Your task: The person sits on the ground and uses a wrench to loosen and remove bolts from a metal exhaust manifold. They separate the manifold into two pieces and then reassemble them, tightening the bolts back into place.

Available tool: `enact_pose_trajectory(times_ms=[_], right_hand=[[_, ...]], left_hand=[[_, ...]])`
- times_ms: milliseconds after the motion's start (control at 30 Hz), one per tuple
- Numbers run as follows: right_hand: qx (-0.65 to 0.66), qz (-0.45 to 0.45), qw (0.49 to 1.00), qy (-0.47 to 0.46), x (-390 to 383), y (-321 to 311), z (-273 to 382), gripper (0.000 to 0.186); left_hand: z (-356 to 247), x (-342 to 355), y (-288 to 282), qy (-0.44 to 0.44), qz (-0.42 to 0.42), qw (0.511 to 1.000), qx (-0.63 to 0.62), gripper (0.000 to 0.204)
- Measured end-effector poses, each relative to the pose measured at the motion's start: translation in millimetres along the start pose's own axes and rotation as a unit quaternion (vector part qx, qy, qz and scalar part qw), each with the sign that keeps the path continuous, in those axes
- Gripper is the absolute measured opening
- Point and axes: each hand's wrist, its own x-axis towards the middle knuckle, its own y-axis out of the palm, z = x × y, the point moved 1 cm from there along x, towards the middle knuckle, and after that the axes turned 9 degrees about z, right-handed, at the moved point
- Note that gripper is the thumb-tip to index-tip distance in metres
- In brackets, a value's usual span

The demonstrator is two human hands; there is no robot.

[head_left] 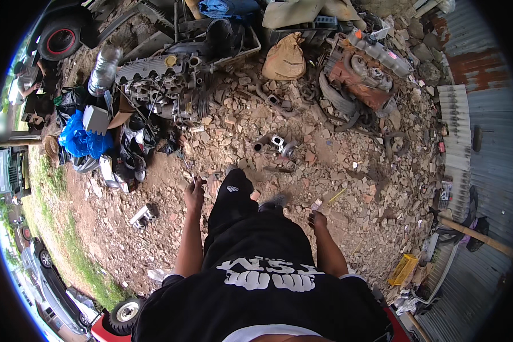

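I stand over rubble-strewn ground, arms hanging at either side of my body. My left hand [194, 195] is closed round a thin, slender tool [189, 166] that points forward; its exact kind is too small to tell. A small pale pinkish thing [317, 204] shows at the fingers of my right hand [317, 219], which are closed on it. Ahead of my feet lie loose metal engine parts: a pale flanged piece [277, 142] and a rounded grey one [289, 150]. A silvery metal part [143, 216] rests on the dirt left of my left hand.
A large engine [165, 94] lies ahead left, beside a blue plastic bag [85, 137] and a clear bottle [105, 69]. Another engine [362, 77] sits ahead right, near a brown sack [285, 57]. Corrugated metal sheeting [490, 142] and a yellow crate [403, 269] stand right.
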Motion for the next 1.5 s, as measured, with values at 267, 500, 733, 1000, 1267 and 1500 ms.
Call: enact_pose_trajectory(times_ms=[267, 500, 733, 1000, 1267, 1500], right_hand=[[0.053, -0.049, 0.996, -0.044, -15, -65, 51, 0.032], [0.125, -0.104, 0.97, -0.181, -67, -52, 112, 0.044], [-0.476, -0.032, 0.87, -0.128, 10, -103, 177, 0.045], [-0.816, 0.081, 0.569, -0.07, 172, -124, 475, 0.044], [-0.633, 0.149, 0.72, -0.241, 287, 130, 633, 0.036], [-0.839, 0.127, 0.483, -0.215, 453, 212, 509, 0.048]], left_hand=[[10, 87, 30, -0.099, 0.026, 0.992, -0.07, 0.042], [-47, 155, 137, -0.096, 0.106, 0.989, 0.04, 0.043], [-59, 184, 162, -0.141, 0.054, 0.988, -0.04, 0.047], [-31, 63, 173, -0.186, -0.253, 0.912, -0.263, 0.033], [-62, 40, 332, -0.283, -0.312, 0.819, -0.389, 0.022], [45, 151, 503, -0.33, -0.179, 0.777, -0.505, 0.022]])
